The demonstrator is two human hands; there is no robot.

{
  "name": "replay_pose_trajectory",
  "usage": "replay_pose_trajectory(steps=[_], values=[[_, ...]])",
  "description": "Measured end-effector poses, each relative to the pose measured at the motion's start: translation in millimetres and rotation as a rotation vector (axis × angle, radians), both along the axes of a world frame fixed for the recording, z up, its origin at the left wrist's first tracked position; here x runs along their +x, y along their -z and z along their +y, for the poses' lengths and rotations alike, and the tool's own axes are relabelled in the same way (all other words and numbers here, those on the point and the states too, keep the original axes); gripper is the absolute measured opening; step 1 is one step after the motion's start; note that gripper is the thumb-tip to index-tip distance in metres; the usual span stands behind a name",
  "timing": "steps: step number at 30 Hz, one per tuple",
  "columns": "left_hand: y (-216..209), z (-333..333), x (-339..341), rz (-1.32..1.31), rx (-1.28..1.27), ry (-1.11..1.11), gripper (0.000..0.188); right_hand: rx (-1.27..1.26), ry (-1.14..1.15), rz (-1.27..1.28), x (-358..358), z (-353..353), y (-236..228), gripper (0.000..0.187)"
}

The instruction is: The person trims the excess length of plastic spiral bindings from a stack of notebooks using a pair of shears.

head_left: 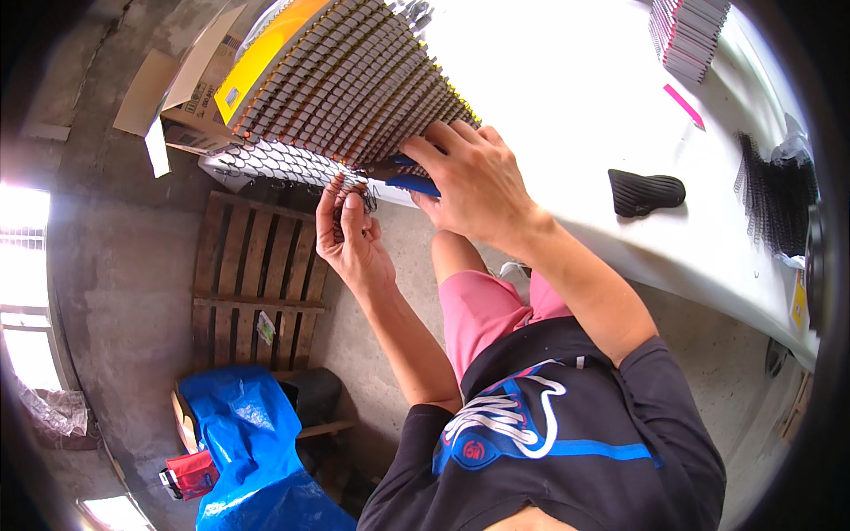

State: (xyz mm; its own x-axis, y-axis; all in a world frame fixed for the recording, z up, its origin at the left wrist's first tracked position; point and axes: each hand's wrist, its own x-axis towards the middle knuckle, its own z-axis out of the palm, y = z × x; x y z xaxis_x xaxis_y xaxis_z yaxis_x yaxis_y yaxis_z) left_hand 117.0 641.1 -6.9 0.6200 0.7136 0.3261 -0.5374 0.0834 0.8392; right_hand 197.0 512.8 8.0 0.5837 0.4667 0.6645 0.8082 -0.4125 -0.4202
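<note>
Black wire coils [274,165] and a blue-handled tool [414,185] were held at the near edge of a stack of spiral-bound books [345,80].
The coils' ends were pinched in the grip of the left hand [356,252], between thumb and fingers; the tool was grasped by the right hand [478,181]. The stack was set at the edge of the white tabletop [567,80]. To the right, a black ribbed piece [637,193] was placed; farther off, a pink strip [684,108] and a second stack [686,40] were laid.

The hands [482,181] hold blue-handled pliers [413,184] and black wire [369,200] beside stacked notebooks [345,84].
</note>
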Motion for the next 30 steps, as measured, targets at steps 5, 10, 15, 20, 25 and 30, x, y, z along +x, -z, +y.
replay_pose_trajectory(steps=[5,10,15,20,25,30], values=[[-0.9,-4.3,0.7,0.032,0.020,-0.030,0.028,-0.023,-0.070,0.133,5.5,3.2,10.4,0.038],[6.7,-1.3,2.1,0.029,0.014,-0.088,0.026,-0.071,-0.089,0.212,4.6,1.8,11.4,0.038],[0.5,-4.0,5.1,-0.018,-0.047,-0.012,0.029,-0.035,-0.026,0.088,1.1,-3.8,7.0,0.037],[-2.5,-10.5,2.2,-0.028,-0.134,0.072,0.040,-0.081,0.024,0.143,-8.4,-6.7,-0.9,0.039],[7.3,-28.7,-4.9,-0.051,-0.409,0.194,0.042,0.093,-0.147,0.475,-20.1,-17.3,5.7,0.037],[44.7,-67.8,-2.2,-0.167,-0.810,0.373,0.030,0.523,-0.239,0.845,-47.0,-14.3,54.5,0.033]])
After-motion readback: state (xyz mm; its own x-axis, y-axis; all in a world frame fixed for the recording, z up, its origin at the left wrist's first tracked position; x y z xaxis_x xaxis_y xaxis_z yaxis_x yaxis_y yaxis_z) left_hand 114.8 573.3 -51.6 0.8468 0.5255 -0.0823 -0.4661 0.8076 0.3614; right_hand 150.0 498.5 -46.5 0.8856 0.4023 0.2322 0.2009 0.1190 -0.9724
